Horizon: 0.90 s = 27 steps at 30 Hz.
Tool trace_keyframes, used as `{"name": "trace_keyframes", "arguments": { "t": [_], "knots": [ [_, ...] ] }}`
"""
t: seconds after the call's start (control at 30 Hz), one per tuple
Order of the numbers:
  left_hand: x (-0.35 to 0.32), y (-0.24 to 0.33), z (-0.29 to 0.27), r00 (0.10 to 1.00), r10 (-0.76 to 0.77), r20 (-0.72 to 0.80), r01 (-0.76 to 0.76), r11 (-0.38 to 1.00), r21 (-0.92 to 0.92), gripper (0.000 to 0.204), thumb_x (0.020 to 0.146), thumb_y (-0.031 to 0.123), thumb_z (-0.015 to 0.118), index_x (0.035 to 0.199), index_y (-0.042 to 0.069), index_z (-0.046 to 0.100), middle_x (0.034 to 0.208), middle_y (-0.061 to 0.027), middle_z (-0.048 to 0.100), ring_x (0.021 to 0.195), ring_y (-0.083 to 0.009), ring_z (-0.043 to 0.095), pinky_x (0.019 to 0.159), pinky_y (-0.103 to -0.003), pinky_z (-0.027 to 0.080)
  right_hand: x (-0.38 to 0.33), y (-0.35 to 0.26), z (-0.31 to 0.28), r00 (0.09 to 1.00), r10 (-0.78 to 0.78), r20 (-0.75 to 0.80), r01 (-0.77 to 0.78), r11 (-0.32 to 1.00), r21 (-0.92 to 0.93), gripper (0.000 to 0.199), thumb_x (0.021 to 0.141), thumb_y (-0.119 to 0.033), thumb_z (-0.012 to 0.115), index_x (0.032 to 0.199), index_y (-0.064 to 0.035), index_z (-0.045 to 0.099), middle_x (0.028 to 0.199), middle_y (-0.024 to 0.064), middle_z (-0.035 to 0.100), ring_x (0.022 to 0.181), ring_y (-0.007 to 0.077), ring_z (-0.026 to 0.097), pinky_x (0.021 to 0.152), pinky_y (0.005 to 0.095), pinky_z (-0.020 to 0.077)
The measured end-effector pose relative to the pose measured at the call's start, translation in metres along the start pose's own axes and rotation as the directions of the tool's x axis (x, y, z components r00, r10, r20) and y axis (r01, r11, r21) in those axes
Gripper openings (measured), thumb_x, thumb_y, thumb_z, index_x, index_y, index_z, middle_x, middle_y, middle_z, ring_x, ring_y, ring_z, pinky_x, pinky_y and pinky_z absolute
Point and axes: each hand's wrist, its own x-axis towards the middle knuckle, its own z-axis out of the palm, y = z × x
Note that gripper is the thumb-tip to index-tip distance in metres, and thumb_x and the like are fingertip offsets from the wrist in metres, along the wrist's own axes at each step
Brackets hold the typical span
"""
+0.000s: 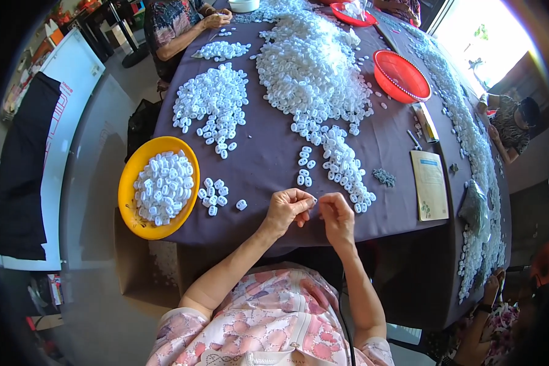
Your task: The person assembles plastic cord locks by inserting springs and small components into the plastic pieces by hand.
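Note:
At the near table edge, my left hand (285,211) pinches a small white plastic piece (314,200), mostly covered by the fingertips. Close beside it, my right hand (337,219) has its thumb and fingertips pressed together; anything in them is too small to make out. Just beyond my hands are a short double row of white oval two-holed plastic pieces (304,163) and a longer strip of the same pieces (341,160). A little pile of tiny grey-green parts (383,177) sits right of that strip. Left of my hands, several more white ovals (213,196) lie loose.
A yellow dish (128,201) heaped with white pieces stands at the left edge. Large white heaps (311,67) cover the far middle. On the right are a red basin (402,76), a brown booklet (430,186) and more piles. Other people sit around the table.

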Motion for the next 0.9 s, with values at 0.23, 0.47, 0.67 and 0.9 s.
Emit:
{"name": "trace_keyframes", "arguments": {
  "t": [0.23, 0.47, 0.67, 0.9],
  "knots": [
    [-0.011, -0.001, 0.009, 0.990, 0.125, -0.059, -0.114, 0.978, 0.173, 0.007, 0.088, 0.007, 0.063, 0.093, 0.002, 0.064, 0.073, -0.0007, 0.063, 0.054, -0.0050, 0.057, 0.042, -0.019, 0.045, -0.005, -0.008, 0.010, 0.990, 0.143, -0.005, -0.141, 0.980, 0.144, 0.003, 0.092, -0.003, 0.056, 0.095, -0.0016, 0.058, 0.081, -0.0002, 0.059, 0.067, 0.0046, 0.053, 0.061, 0.0196, 0.0456],
    [-0.022, 0.005, 0.010, 0.963, 0.259, 0.071, -0.265, 0.874, 0.407, 0.009, 0.086, -0.001, 0.062, 0.095, 0.000, 0.064, 0.085, -0.0010, 0.063, 0.068, -0.0083, 0.060, 0.057, -0.023, 0.050, 0.002, -0.010, -0.005, 0.899, 0.402, 0.176, -0.435, 0.766, 0.472, 0.008, 0.091, -0.010, 0.061, 0.095, -0.0025, 0.060, 0.077, 0.0009, 0.061, 0.064, 0.0075, 0.057, 0.057, 0.0207, 0.0468],
    [-0.021, 0.000, 0.009, 0.834, 0.515, 0.198, -0.531, 0.651, 0.543, 0.003, 0.090, 0.002, 0.060, 0.091, 0.001, 0.063, 0.078, -0.0021, 0.059, 0.063, -0.0085, 0.058, 0.053, -0.022, 0.048, -0.003, -0.009, -0.010, 0.869, 0.403, 0.288, -0.495, 0.678, 0.543, 0.009, 0.091, -0.011, 0.061, 0.095, -0.0026, 0.061, 0.077, 0.0001, 0.060, 0.063, 0.0076, 0.056, 0.057, 0.0206, 0.0455],
    [-0.024, 0.007, 0.013, 0.968, 0.248, 0.035, -0.233, 0.839, 0.493, 0.012, 0.094, 0.012, 0.056, 0.091, 0.001, 0.062, 0.074, -0.0024, 0.059, 0.057, -0.0076, 0.056, 0.046, -0.022, 0.045, -0.010, -0.001, 0.002, 0.979, 0.192, 0.065, -0.202, 0.900, 0.385, 0.009, 0.090, 0.001, 0.058, 0.097, -0.0017, 0.061, 0.081, 0.0013, 0.061, 0.068, 0.0070, 0.057, 0.061, 0.0204, 0.0477]
  ]
}}
